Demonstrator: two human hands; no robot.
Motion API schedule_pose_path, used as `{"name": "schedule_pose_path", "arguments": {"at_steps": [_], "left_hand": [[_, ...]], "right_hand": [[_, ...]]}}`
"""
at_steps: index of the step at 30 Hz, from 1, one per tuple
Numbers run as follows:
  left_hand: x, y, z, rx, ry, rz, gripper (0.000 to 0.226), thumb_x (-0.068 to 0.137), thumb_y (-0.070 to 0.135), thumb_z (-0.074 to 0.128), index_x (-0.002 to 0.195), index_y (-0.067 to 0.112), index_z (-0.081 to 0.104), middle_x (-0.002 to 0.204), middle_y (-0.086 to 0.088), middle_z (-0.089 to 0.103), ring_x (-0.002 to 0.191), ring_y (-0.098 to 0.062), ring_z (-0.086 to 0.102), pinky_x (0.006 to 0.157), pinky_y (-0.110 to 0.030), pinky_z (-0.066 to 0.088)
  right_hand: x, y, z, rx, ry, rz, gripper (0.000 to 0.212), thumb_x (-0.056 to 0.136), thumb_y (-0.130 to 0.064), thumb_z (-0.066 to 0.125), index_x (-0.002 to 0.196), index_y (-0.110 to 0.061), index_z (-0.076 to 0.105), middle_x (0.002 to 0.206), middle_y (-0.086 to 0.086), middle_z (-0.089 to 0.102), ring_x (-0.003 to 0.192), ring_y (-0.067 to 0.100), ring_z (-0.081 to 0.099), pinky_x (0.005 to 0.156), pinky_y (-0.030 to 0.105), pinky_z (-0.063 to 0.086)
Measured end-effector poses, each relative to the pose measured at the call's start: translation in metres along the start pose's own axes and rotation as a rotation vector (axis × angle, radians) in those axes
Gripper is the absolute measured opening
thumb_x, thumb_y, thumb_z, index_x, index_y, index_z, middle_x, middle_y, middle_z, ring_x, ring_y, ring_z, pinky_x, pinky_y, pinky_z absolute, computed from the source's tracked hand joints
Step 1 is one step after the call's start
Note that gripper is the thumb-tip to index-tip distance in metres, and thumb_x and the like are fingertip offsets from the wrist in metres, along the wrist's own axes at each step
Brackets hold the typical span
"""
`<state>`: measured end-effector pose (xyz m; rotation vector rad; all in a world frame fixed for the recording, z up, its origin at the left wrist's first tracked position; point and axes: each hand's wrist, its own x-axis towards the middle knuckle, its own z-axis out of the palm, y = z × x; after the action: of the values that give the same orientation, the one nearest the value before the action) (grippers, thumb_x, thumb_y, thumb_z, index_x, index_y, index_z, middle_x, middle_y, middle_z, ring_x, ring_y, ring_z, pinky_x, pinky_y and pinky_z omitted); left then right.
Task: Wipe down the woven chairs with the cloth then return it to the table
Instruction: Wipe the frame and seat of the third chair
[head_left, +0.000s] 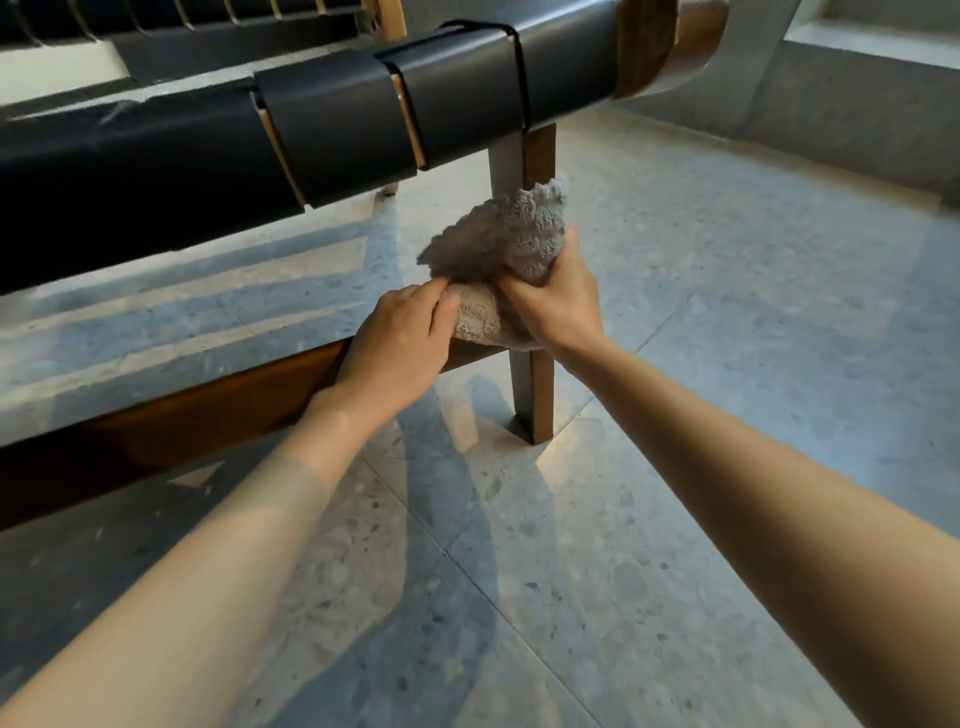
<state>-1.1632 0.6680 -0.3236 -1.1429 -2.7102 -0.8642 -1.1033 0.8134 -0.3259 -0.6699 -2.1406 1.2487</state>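
A grey fluffy cloth (506, 239) is bunched in front of the chair's wooden front leg (532, 395). My right hand (558, 306) grips the cloth from the right, fingers curled into it. My left hand (400, 348) pinches the cloth's lower left fold. The woven chair (332, 119) has wide black straps wrapped over its front rail, just above and behind both hands. A low wooden stretcher (208, 410) runs left from the leg, under my left hand.
Grey speckled floor tiles (727, 322) spread to the right and in front of the chair. A second chair's curved wooden frame (675, 47) stands at the top right. A pale wall ledge (878, 36) is at the far right top.
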Motion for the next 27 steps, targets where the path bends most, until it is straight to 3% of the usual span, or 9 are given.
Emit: {"name": "schedule_pose_path", "arguments": {"at_steps": [3,6,9,12,16,21,24,27], "left_hand": [[0.0,-0.002,-0.003,-0.126,0.02,-0.063,0.041,0.104,0.03,0.029,0.135,0.011,0.048,0.127,-0.006,0.056,0.115,-0.015,0.049,0.088,-0.014,0.032],[0.005,0.0,-0.006,-0.31,0.114,-0.228,0.037,0.104,0.029,0.027,0.13,0.015,0.05,0.115,0.004,0.053,0.098,-0.001,0.051,0.065,0.003,0.033],[0.006,0.001,-0.005,-0.378,0.14,-0.292,0.039,0.104,0.029,0.027,0.141,0.022,0.037,0.132,0.0,0.054,0.115,-0.012,0.053,0.075,-0.008,0.038],[0.008,0.003,0.001,-0.41,0.113,-0.287,0.041,0.104,0.028,0.025,0.144,0.025,0.031,0.139,0.005,0.05,0.129,-0.012,0.042,0.086,-0.013,0.031],[0.005,0.001,0.007,-0.286,0.058,-0.199,0.038,0.104,0.024,0.028,0.14,0.02,0.039,0.138,0.001,0.049,0.124,-0.007,0.042,0.085,-0.001,0.026],[-0.008,0.004,0.008,0.003,0.091,-0.04,0.039,0.101,0.01,0.033,0.138,0.01,0.044,0.14,-0.011,0.044,0.13,-0.023,0.037,0.103,-0.026,0.03],[-0.012,0.002,0.006,0.017,0.087,0.02,0.036,0.1,0.008,0.036,0.132,0.008,0.051,0.134,-0.012,0.047,0.125,-0.024,0.039,0.1,-0.024,0.029],[-0.013,0.001,0.003,-0.018,0.076,0.031,0.033,0.099,0.006,0.038,0.128,0.007,0.054,0.129,-0.01,0.051,0.121,-0.022,0.043,0.095,-0.017,0.029]], "right_hand": [[0.005,-0.01,0.005,-0.069,0.121,-0.075,0.058,0.08,-0.022,0.069,0.13,-0.012,0.041,0.109,0.008,0.064,0.099,0.028,0.061,0.084,0.047,0.053],[0.012,-0.025,0.005,-0.028,0.161,-0.133,0.057,0.084,-0.018,0.066,0.132,-0.011,0.037,0.116,0.009,0.063,0.104,0.029,0.06,0.088,0.044,0.053],[0.026,-0.043,0.004,-0.03,0.215,-0.2,0.061,0.088,-0.017,0.062,0.139,-0.006,0.031,0.126,0.011,0.059,0.115,0.028,0.057,0.096,0.04,0.049],[0.037,-0.05,0.003,-0.081,0.224,-0.24,0.071,0.091,-0.024,0.06,0.145,-0.001,0.02,0.137,0.013,0.051,0.123,0.031,0.051,0.102,0.044,0.044],[0.033,-0.035,0.004,-0.142,0.22,-0.291,0.071,0.095,-0.032,0.054,0.148,-0.006,0.017,0.139,0.014,0.048,0.119,0.034,0.053,0.094,0.042,0.045],[0.019,-0.013,0.01,-0.275,0.203,-0.292,0.07,0.098,-0.034,0.048,0.152,-0.009,0.011,0.147,0.015,0.041,0.109,0.039,0.057,0.085,0.043,0.048],[0.006,-0.004,0.009,-0.21,0.151,-0.27,0.069,0.098,-0.038,0.047,0.153,-0.019,0.009,0.146,0.011,0.041,0.112,0.035,0.057,0.086,0.041,0.048],[-0.013,0.011,-0.002,-0.231,0.037,-0.235,0.067,0.094,-0.038,0.047,0.152,-0.018,0.019,0.135,0.012,0.05,0.112,0.033,0.054,0.087,0.041,0.046]]}}
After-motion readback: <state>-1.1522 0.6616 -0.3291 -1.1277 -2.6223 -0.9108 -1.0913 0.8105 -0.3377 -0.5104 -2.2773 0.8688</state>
